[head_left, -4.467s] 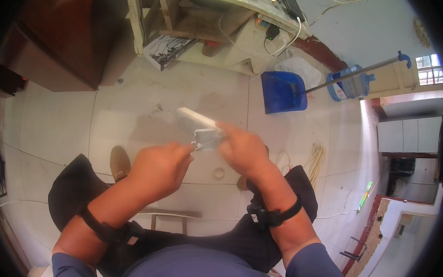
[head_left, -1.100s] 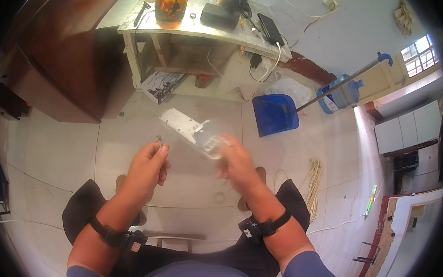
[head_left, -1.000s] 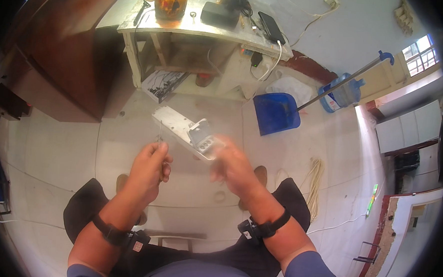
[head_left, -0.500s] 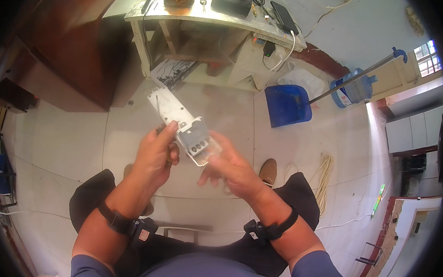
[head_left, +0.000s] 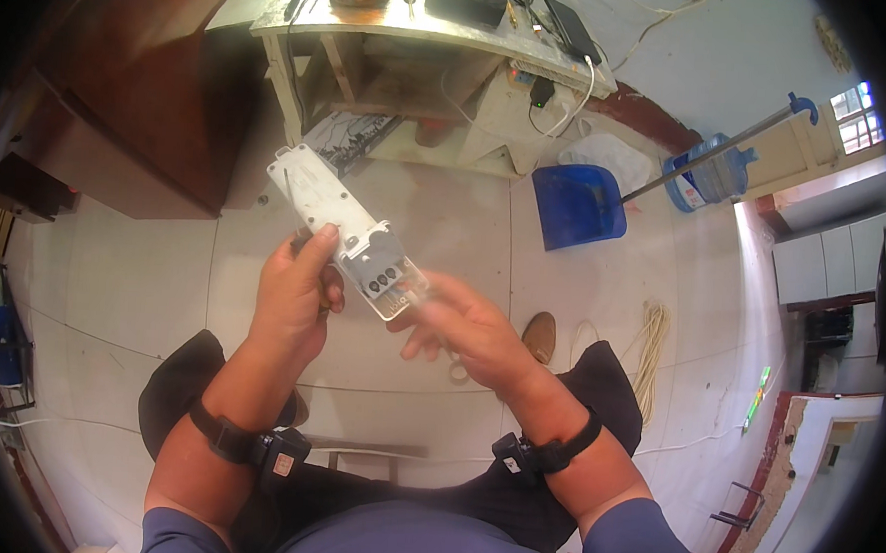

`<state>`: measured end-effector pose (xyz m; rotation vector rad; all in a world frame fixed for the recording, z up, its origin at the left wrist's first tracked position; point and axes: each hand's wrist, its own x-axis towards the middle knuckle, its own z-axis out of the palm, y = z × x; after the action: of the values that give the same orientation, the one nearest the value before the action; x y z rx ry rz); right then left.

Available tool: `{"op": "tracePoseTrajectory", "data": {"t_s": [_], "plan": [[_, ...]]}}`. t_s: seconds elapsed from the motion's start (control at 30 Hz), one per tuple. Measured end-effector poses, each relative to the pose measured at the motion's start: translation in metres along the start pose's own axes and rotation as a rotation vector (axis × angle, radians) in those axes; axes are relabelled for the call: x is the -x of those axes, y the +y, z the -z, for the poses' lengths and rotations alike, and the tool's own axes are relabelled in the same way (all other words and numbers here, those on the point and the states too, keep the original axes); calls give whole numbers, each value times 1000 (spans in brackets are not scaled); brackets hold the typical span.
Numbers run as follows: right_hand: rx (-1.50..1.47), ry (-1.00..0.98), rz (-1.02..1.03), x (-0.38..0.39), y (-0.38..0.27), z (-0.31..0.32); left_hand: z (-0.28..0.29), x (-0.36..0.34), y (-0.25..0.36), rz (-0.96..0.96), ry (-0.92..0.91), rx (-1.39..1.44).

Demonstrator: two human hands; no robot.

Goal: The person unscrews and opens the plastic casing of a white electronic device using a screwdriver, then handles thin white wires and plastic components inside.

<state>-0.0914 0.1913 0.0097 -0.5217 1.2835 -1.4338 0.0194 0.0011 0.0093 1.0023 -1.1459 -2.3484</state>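
Note:
A long white plastic electrical housing slants across the middle of the view. Nearer me, it has a grey section with a row of three dark round holes and a see-through end. My left hand is closed around its left side, thumb on the top face and fingers beneath. My right hand is at the see-through end with fingers curled together. Its fingertips are blurred, and what they pinch there cannot be made out. A small pale ring shows just below the right hand.
Ahead stands a worktable with a phone, a key and cables on it. A blue dustpan and a large water bottle are at the right. Coiled pale cable lies on the tiled floor. A brown cabinet stands left.
The white housing and my left hand have shifted slightly left and away from me. My right hand stays at the see-through end, its fingers still blurred.

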Motion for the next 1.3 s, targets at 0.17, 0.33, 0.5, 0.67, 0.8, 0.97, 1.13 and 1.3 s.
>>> {"op": "tracePoseTrajectory", "data": {"t_s": [0.17,0.33,0.5,0.67,0.8,0.97,1.13,1.3], "plan": [[15,-6,14,0,1,0,0,0,1,2,0,-4],[-114,-30,1,0,-4,2,0,1,4,-15,-17,-13],[-199,-60,2,0,-4,1,2,1,2,-10,-25,-13],[-114,-20,-11,-1,-1,2,2,1,0,0,-19,-17],[-81,-14,11,-4,4,3,1,1,-1,-9,-30,-20],[-51,11,32,-3,1,-1,-1,3,-3,-7,-28,-34],[-19,13,37,-2,1,-1,-2,2,-6,-11,-40,-42],[83,54,59,-2,0,-7,-1,3,-6,-31,-40,-74]]}}
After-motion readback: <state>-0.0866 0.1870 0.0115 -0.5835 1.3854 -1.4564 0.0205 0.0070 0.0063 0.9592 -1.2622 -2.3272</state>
